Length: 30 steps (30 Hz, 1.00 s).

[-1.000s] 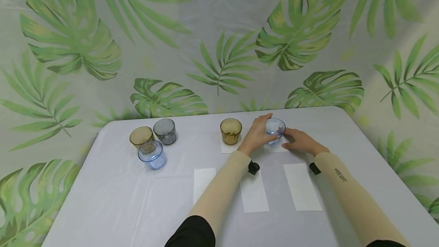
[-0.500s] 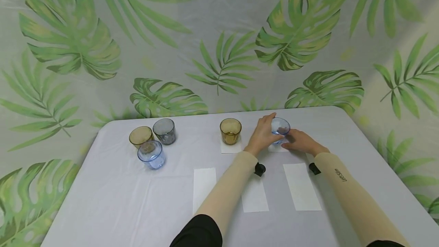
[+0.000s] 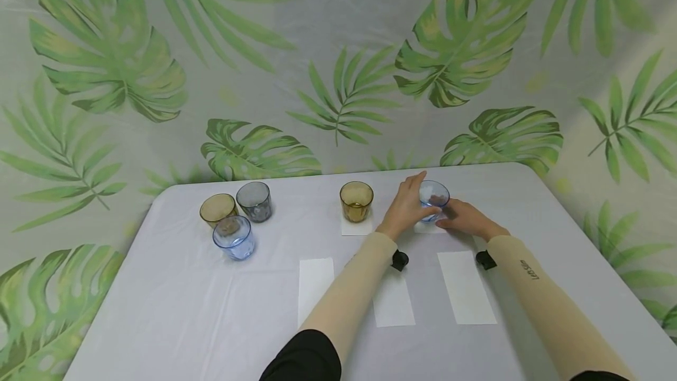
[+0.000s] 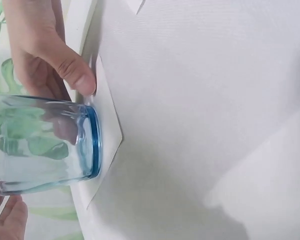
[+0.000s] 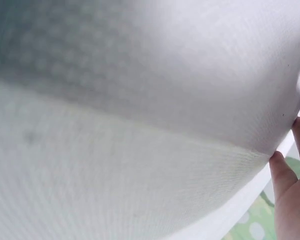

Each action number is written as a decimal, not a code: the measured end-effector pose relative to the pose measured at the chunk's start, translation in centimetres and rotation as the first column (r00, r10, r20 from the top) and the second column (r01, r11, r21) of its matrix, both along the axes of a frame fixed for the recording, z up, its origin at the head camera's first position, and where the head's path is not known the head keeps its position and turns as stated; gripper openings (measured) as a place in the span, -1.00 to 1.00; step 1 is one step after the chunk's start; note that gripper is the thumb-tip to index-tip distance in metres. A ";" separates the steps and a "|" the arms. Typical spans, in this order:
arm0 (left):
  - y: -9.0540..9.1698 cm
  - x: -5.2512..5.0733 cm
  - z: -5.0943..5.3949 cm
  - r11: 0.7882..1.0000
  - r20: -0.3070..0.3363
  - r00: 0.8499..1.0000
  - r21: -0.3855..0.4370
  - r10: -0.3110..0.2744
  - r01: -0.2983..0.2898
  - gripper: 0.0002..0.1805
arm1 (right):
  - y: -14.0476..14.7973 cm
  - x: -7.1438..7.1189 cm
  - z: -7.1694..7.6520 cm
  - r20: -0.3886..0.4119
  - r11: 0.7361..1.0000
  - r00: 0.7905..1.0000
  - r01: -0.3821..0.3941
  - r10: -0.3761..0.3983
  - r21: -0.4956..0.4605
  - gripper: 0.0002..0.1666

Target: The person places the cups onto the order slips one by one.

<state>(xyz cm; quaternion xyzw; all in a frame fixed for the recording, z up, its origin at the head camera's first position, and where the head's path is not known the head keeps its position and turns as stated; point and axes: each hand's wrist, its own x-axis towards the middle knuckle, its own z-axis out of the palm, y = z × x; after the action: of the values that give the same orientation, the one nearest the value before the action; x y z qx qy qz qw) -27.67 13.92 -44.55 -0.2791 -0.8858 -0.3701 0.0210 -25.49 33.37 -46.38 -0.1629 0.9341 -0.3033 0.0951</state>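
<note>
Head view: left hand (image 3: 406, 207) grips blue glass (image 3: 435, 194), thumb and fingers curled about upper part. Glass upright, between 2 hands, base at white card (image 4: 108, 112). Right hand (image 3: 468, 219) just right of glass, thumb apart from fingers, thumb tip beside base. Left of left hand: amber glass (image 3: 357, 201) on its own card. Well farther left: 3 grouped glasses (image 3: 235, 239).
</note>
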 end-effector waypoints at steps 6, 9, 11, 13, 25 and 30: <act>-1.4 0.1 1.0 0.999 0.011 0.999 0.043 -0.034 0.033 -0.06 | 0.2 -0.1 0.1 0.012 1.000 1.000 0.012 -0.012 0.018 -0.18; -2.3 0.3 1.7 0.995 0.021 0.998 0.071 -0.065 0.063 -0.08 | 0.3 -0.1 0.1 0.010 1.000 1.000 0.022 -0.022 0.016 -0.18; -2.9 0.4 2.1 0.992 0.027 0.996 0.085 -0.090 0.088 -0.08 | 0.3 -0.1 0.0 0.012 1.000 1.000 0.027 -0.028 0.008 -0.19; -3.5 0.7 2.4 0.989 0.035 0.993 0.099 -0.110 0.106 -0.08 | 0.3 -0.1 0.0 0.017 0.999 0.999 0.035 -0.035 -0.002 -0.20; -8.0 2.3 3.4 0.957 0.041 0.975 0.206 -0.217 0.205 -0.09 | 1.3 0.1 0.1 0.019 0.996 0.996 0.091 -0.092 0.019 -0.13; -9.7 2.9 3.7 0.935 0.034 0.968 0.269 -0.250 0.232 -0.11 | 1.8 0.4 0.4 -0.003 0.997 0.997 0.078 -0.078 0.022 -0.14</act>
<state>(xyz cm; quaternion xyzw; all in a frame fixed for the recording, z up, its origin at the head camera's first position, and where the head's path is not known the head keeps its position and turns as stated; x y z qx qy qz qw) -24.76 4.21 -40.82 -0.3673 -0.7882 -0.4935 -0.0176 -25.06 35.15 -45.95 -0.1254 0.9431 -0.2964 0.0839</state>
